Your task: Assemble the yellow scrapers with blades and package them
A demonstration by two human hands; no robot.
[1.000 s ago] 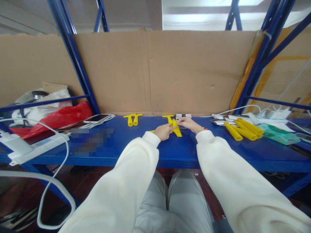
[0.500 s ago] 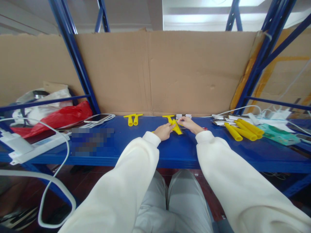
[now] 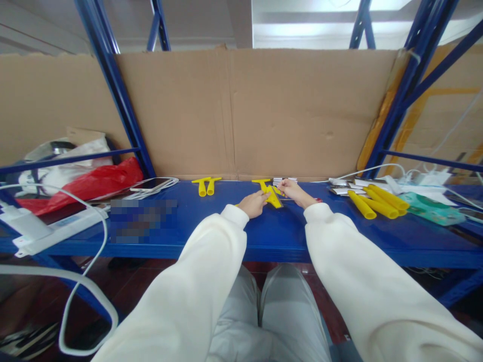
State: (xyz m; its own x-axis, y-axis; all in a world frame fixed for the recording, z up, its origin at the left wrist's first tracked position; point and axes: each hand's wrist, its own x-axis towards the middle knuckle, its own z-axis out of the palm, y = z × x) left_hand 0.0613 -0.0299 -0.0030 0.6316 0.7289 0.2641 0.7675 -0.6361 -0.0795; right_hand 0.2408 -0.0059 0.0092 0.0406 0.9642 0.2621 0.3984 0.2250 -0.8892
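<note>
My left hand (image 3: 254,204) is closed on a yellow T-shaped tool (image 3: 274,199) near the middle of the blue table. Just right of that tool's head, my right hand (image 3: 293,191) has its fingers pinched together; what lies between them is too small to make out. Another yellow T-shaped piece (image 3: 261,182) lies behind my left hand. A small stack of white-and-dark pieces (image 3: 279,180) sits behind my right hand, partly hidden by it. Further left, two yellow T-shaped tools (image 3: 206,186) lie side by side.
Several yellow tubes (image 3: 381,202) lie at the right, beside flat metallic packets (image 3: 345,186) and a green bag (image 3: 433,208). At the left are a phone (image 3: 148,184), a red bag (image 3: 94,183) and a white power strip (image 3: 60,229). Cardboard (image 3: 234,115) stands behind the table.
The yellow tool in my left hand has tilted slightly, its head moving a little left. My right hand has shifted slightly, with its fingers still pinched.
</note>
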